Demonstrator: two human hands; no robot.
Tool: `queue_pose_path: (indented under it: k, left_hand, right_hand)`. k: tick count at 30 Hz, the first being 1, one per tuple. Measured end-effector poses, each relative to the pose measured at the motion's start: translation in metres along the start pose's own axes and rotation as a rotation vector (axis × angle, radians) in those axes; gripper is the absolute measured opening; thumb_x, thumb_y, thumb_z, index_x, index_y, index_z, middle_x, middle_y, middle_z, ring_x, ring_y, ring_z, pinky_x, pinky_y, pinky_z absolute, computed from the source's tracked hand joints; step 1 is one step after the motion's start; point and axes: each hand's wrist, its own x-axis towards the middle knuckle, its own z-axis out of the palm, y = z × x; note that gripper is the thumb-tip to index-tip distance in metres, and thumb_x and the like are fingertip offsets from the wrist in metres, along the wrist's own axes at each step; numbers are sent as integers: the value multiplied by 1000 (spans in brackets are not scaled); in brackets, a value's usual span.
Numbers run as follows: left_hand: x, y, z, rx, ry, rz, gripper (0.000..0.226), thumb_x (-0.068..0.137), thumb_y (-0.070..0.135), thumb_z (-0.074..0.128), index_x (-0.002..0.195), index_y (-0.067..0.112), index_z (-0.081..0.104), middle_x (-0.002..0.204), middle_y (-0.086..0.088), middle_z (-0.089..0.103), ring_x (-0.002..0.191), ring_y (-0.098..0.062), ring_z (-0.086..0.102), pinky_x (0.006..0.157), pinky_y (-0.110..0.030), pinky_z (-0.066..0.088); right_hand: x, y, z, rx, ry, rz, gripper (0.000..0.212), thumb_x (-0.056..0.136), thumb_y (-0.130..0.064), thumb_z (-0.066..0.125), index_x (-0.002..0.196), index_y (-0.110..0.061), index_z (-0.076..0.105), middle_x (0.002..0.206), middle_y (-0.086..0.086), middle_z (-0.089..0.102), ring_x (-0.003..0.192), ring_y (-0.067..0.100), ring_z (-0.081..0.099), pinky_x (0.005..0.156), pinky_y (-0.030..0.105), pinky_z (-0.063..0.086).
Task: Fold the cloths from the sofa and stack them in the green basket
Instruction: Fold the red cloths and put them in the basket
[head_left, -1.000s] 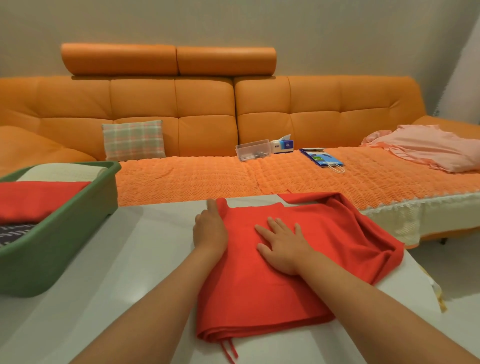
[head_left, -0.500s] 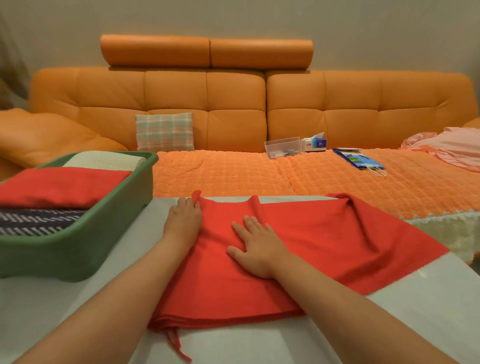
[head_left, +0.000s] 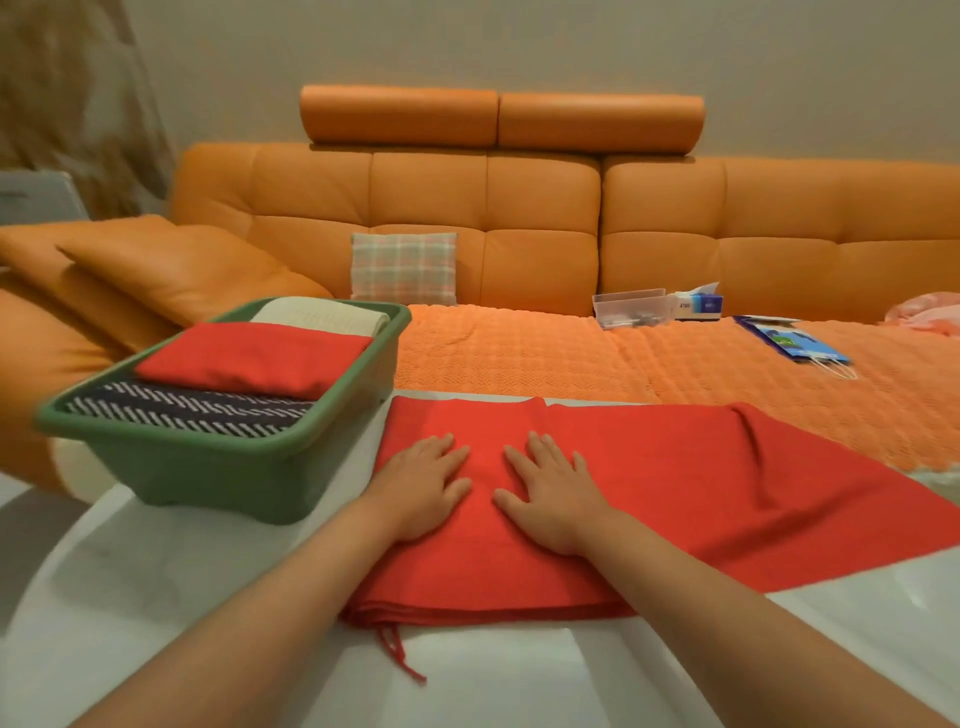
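Head view looks down on a white table (head_left: 509, 675), and both hands are flat on the red cloth (head_left: 701, 483) spread across it. Left hand (head_left: 423, 486) palm down, fingers stretched out and slightly spread, gripping nothing, pressing the fabric near the cloth's left edge. Right hand (head_left: 553, 496) just beside it, also palm down with fingers extended and apart, resting on the same cloth. A small strip of red shows between the two hands.

Red cloth lies in layers: stacked folded edges show along the table's near side, with a loose red string (head_left: 400, 649) trailing off that edge onto the white surface. To the right the cloth runs out toward the table's right edge, with a soft crease near the far side.

Green basket (head_left: 218, 473) sits on the table's left far corner, close to the cloth's left edge. Inside it, a folded red cloth (head_left: 254, 356) lies on top of a dark striped cloth (head_left: 187, 410), and a cream cloth (head_left: 322, 315) sits at the basket's far end.

Beyond the table, the orange sofa (head_left: 519, 228) carries a plaid cushion (head_left: 404, 267), a clear plastic box (head_left: 629, 307), a tissue box (head_left: 698, 301), a blue packet (head_left: 792, 345) and, at the far right, a pink cloth (head_left: 930, 312).
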Motion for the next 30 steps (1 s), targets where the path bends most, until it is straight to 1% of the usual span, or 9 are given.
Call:
queue_pose_path:
  k: [3,6,10,13,15,18,22,26,30]
  left_hand:
    - [-26,-1,3,-2,-93,3,75,91,66,19,157,31,13,166,0,5,153,-18,4,123,-38,7]
    - [-56,-5,-5,4,-75,62,96,74,78,8,157,30,20,165,1,12,152,-18,9,123,-36,10]
    - [-94,-2,-23,-45,-17,222,82,76,83,38,143,36,43,144,10,39,134,-11,30,113,-35,29]
    - [-113,8,-37,-62,-80,278,77,66,83,57,130,42,46,117,15,42,113,-8,36,99,-29,35]
    - [-120,14,-41,-93,-118,288,70,65,73,63,125,41,48,109,14,43,107,-9,40,93,-28,39]
    - [-125,18,-43,-128,-119,278,46,74,36,69,118,33,55,106,9,51,100,-13,51,86,-30,46]
    - [-128,12,-49,-17,-132,244,31,73,6,58,99,22,53,105,2,57,99,-23,56,75,-31,41]
    - [-131,5,-59,133,-217,119,24,79,4,59,97,19,56,105,-4,60,96,-26,58,74,-30,43]
    - [-141,-7,-74,177,-480,-92,25,82,15,69,107,16,63,104,-6,66,74,-22,62,63,-27,50]
  right_hand:
    - [-24,4,0,-8,-22,-31,71,99,-62,32,159,-32,9,167,5,-5,154,19,-8,123,48,0]
    - [-50,8,-3,-20,-32,-76,73,97,-65,34,159,-34,9,167,5,-6,153,18,-9,124,46,0]
    - [-90,16,-12,-21,-93,-257,97,73,-84,31,157,-42,8,167,-2,-5,153,13,-5,124,42,6]
    - [-121,23,-11,5,-74,-375,95,77,-76,44,157,-42,7,166,-8,4,152,7,3,124,37,6]
    - [-134,26,-11,-5,-19,-370,83,85,-64,49,157,-37,20,165,-8,15,151,8,14,122,30,10]
    - [-136,28,-13,-101,125,-375,59,93,-43,39,150,-29,42,156,-2,40,141,17,41,111,32,37]
    - [-129,17,-16,-255,59,-340,57,101,-18,38,156,-31,28,162,-4,29,146,17,33,111,35,37]
    - [-123,-9,-18,-298,112,-310,52,93,-11,43,144,-22,48,142,1,56,126,27,55,97,38,45]
    - [-118,-49,-8,-307,166,-440,40,84,-20,51,120,-26,66,109,0,72,99,30,67,78,38,53]
